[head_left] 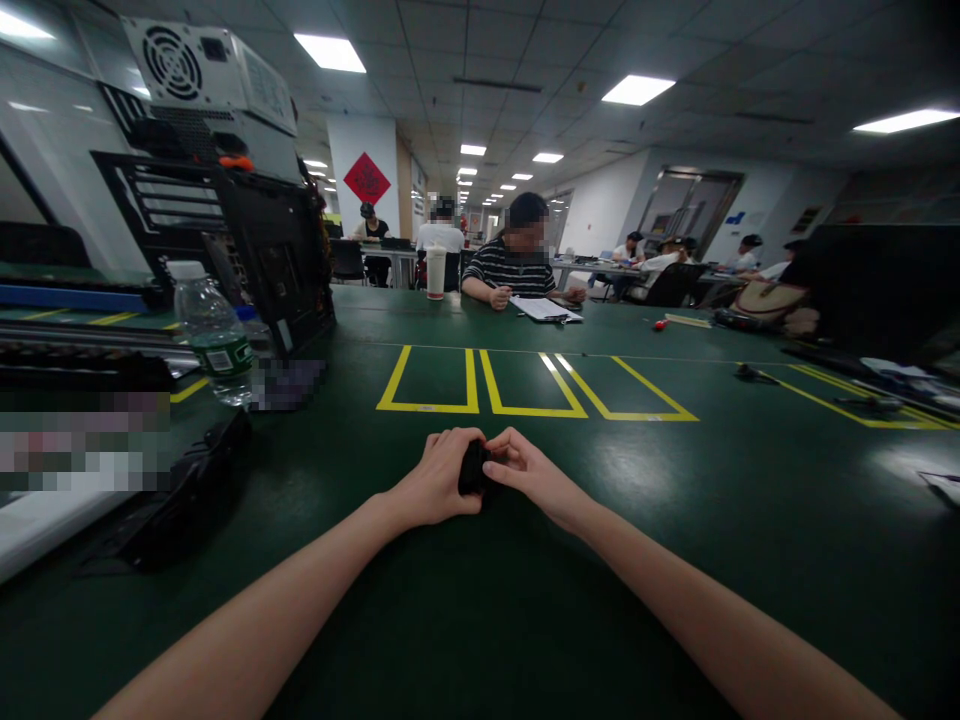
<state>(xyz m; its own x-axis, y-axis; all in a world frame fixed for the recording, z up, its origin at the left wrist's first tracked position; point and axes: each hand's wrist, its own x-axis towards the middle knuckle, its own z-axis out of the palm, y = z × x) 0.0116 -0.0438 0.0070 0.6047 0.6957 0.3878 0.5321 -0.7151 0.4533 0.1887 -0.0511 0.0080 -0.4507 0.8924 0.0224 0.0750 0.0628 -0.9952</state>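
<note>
A small black object (472, 468) is between my two hands, just above or on the green table; its kind is too dark to make out. My left hand (442, 475) is closed around its left side, fingers over the top and thumb at the near edge. From the right, my right hand (525, 468) pinches at the object's right edge with thumb and fingertips. Whatever lies between those fingertips is too small to name. Beyond the hands, yellow tape outlines (536, 412) mark the tabletop.
On the left stand a water bottle (214, 335), a black computer case (277, 260) and a power supply (217, 75) on top. Across the green table (352, 620) a person sits by a clipboard (546, 308), near a white cup (435, 272). Cables and black items lie right.
</note>
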